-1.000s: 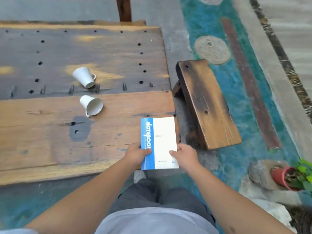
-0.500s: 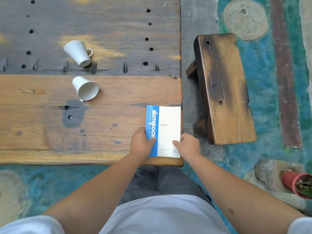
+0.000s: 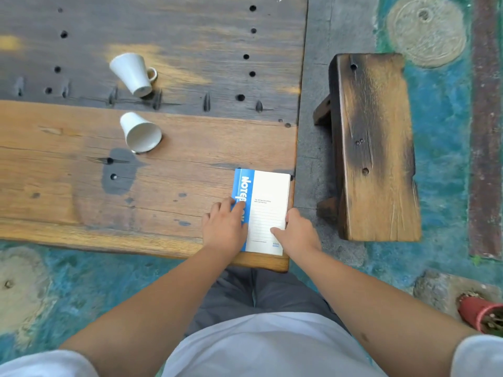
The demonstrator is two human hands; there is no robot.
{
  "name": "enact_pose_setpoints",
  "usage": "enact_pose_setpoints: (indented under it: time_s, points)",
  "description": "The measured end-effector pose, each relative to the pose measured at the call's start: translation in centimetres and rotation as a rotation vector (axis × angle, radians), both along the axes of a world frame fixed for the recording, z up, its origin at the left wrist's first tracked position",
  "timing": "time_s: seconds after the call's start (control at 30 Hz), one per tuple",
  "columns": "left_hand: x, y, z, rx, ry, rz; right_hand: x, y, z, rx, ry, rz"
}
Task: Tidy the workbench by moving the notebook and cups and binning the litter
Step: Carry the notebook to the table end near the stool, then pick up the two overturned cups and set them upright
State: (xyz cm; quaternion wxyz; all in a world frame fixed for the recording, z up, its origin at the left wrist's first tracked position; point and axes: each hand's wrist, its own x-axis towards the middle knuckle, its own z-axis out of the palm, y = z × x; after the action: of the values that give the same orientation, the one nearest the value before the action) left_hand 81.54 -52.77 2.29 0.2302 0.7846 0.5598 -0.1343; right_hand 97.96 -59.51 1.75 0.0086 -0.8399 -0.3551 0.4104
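Observation:
A notebook (image 3: 268,202) with a white cover and a blue spine band lies flat on the front right corner of the wooden workbench (image 3: 68,186). My left hand (image 3: 224,229) rests on the blue band with its fingers laid over it. My right hand (image 3: 298,235) holds the notebook's right edge, thumb on the cover. Two white cups lie tipped on their sides further back on the left. One cup (image 3: 132,73) has its handle showing and lies on the dark board. The other cup (image 3: 140,131) lies on the light board with its mouth towards me. No litter is in view.
A low wooden stool (image 3: 373,148) stands on the floor right of the bench, a narrow gap between them. A red flower pot (image 3: 479,314) sits at the lower right. The dark board has holes and slots. My legs are against the bench's front edge.
The notebook has moved forward from beyond the bench's front edge onto its corner and now lies flat. Both hands went with it, and my view has tilted further down.

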Motion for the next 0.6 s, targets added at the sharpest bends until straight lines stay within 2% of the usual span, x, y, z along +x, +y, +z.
enact_pose_setpoints:
  time_s: [0.2,0.33,0.47,0.6]
  points:
    - [-0.9,1.4,2.2,-0.211,-0.115,0.008,0.9,0.3,2.2,0.017,-0.074,0.113]
    - [-3.4,1.7,4.8,-0.163,-0.093,-0.004,0.5,0.5,4.8,0.102,-0.141,0.296]
    - [-6.8,1.5,7.2,-0.079,-0.03,0.096,-1.7,2.1,7.4,0.188,-0.196,0.611]
    - [-10.4,0.4,9.4,-0.067,0.0,0.249,-4.5,4.3,8.7,0.229,-0.191,0.808]
